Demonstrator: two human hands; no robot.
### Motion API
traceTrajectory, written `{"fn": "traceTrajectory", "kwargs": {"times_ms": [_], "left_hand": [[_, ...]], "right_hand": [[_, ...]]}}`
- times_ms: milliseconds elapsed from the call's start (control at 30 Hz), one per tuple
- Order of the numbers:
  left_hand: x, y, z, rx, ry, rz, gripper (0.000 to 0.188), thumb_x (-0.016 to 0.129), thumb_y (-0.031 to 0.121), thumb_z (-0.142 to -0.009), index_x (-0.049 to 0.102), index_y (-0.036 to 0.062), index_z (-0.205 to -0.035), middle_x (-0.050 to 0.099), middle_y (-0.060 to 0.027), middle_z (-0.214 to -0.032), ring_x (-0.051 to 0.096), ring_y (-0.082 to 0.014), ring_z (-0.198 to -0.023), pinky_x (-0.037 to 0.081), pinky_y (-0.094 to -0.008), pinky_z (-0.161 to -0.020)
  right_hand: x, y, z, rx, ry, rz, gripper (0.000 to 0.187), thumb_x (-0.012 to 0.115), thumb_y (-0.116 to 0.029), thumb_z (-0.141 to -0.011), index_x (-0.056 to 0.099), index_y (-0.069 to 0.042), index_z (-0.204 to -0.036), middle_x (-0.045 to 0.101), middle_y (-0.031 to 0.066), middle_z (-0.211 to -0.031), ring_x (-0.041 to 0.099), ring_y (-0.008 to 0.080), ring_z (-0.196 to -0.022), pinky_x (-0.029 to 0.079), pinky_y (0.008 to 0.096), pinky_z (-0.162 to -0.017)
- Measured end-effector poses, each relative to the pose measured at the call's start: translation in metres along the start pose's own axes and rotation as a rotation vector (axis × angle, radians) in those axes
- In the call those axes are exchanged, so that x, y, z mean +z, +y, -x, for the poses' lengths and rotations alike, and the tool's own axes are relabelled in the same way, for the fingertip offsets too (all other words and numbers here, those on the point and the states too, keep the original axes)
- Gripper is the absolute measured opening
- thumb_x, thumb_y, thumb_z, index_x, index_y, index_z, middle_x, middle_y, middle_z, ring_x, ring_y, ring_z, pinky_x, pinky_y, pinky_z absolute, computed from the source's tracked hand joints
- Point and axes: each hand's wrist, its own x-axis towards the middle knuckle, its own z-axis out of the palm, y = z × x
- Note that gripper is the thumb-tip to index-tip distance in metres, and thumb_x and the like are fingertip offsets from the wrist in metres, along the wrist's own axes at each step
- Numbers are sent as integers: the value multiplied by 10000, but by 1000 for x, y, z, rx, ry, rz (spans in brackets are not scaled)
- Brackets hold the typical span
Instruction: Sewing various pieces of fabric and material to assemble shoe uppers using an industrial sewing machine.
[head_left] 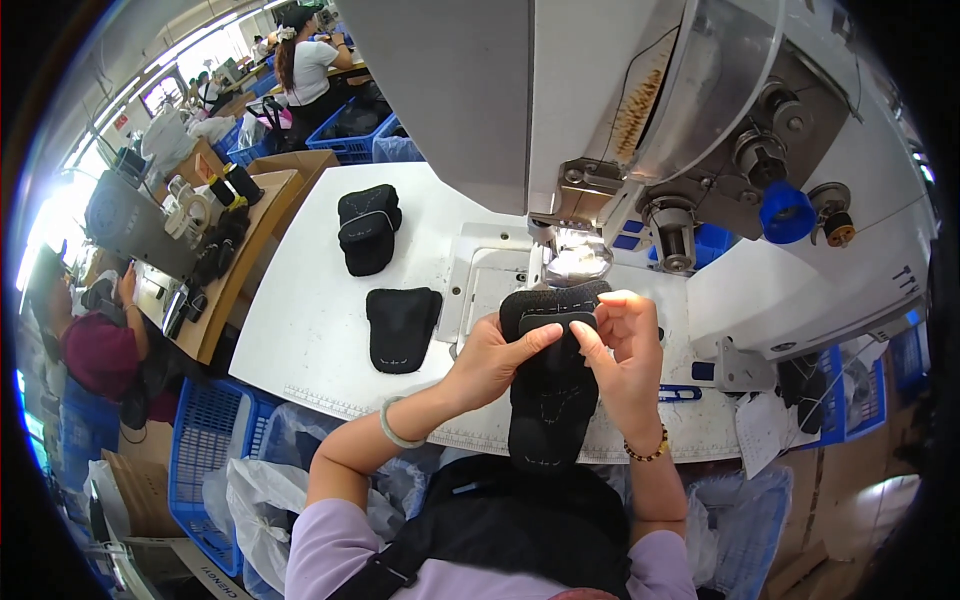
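A long black padded fabric piece point(553, 400) with white stitch marks lies in front of the sewing head, its near end over the table's front edge. Across its upper part runs a small black strip point(545, 320). My left hand point(487, 362) is closed at the piece's left edge, thumb pressed on the strip. On the other side my right hand point(627, 352) grips the right edge between thumb and fingers. Some fingertips are hidden under the fabric. To the left lie a single black pad point(401, 328) and a small stack of similar pads point(368, 228).
The sewing machine's needle area point(578, 262) is lit just beyond the fabric. A blue thread clip tool point(680, 393) lies right of my right hand. Blue baskets point(205, 470) stand below the white table point(290, 310). Co-workers point(100, 350) sit at other machines on the left.
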Motion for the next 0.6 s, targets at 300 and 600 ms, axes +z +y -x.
{"fn": "traceTrajectory", "kwargs": {"times_ms": [300,600], "left_hand": [[-7,-1,-5,-28,20,-88,219,612,85,-880,599,-16,-1074,652,-63,-990,616,-111,-867,505,-253,-773],[-1,-3,-5,50,45,-154,239,628,174,-884,632,-12,-1033,664,-34,-896,598,-68,-784,496,-217,-684]], "right_hand": [[2,-1,-8,94,44,-121,290,640,36,-819,426,-35,-1002,516,19,-838,513,37,-655,414,163,-560],[8,13,-3,34,111,-166,261,628,36,-832,420,-39,-972,514,10,-847,502,32,-684,416,166,-603]]}}
